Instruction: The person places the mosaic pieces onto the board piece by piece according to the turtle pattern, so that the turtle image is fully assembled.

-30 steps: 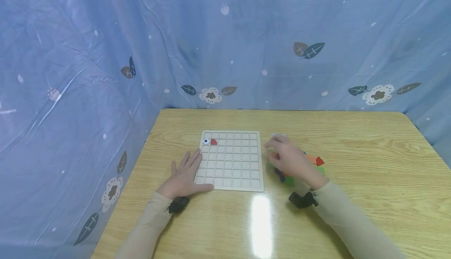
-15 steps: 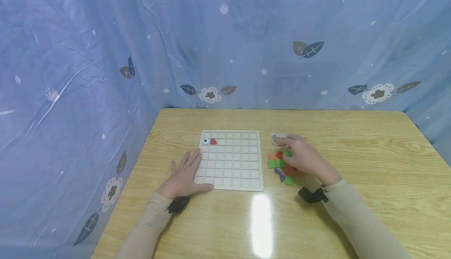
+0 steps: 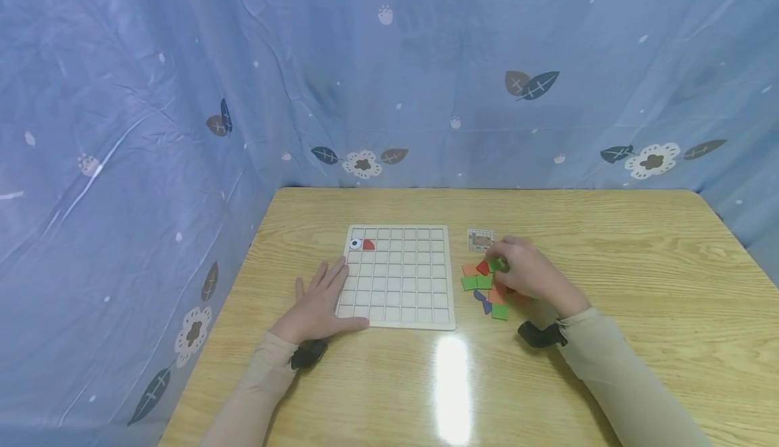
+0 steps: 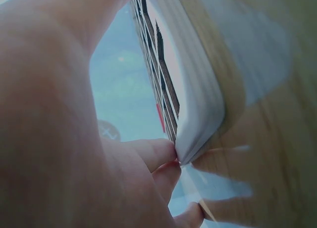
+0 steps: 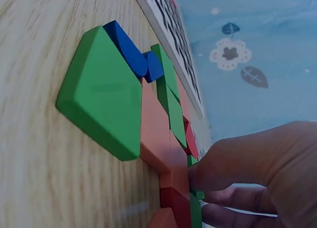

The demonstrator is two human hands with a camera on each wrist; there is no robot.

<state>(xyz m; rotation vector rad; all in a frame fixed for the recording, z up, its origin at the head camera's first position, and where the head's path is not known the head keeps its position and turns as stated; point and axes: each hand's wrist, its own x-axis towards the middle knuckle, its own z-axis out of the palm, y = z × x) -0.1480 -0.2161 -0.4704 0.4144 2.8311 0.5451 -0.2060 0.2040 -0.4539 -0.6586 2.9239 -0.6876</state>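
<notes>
My left hand [image 3: 316,305] lies spread along the near left corner of a pale grid board [image 3: 398,278]. Its fingers touch the board's left side and the thumb rests at the near edge, while the left wrist view shows the fingertips right at the rim. On the board's upper left sit a white tile with an eye [image 3: 356,244] and a red rounded tile [image 3: 368,245]. Over a pile of coloured blocks, my right hand [image 3: 526,271] pinches a green block [image 3: 496,264] between thumb and fingers. The palm hides part of the pile.
Around the right hand lie green blocks [image 3: 477,283], a red block [image 3: 483,268], orange blocks [image 3: 470,269] and blue pieces [image 3: 483,300]. A small printed grid card [image 3: 481,239] lies just behind them. A blue patterned curtain [image 3: 389,95] borders the wooden table [image 3: 639,285].
My right hand has drawn back rightward from the board's edge to the far side of the pile, uncovering blocks and the card. The left hand has stayed in place.
</notes>
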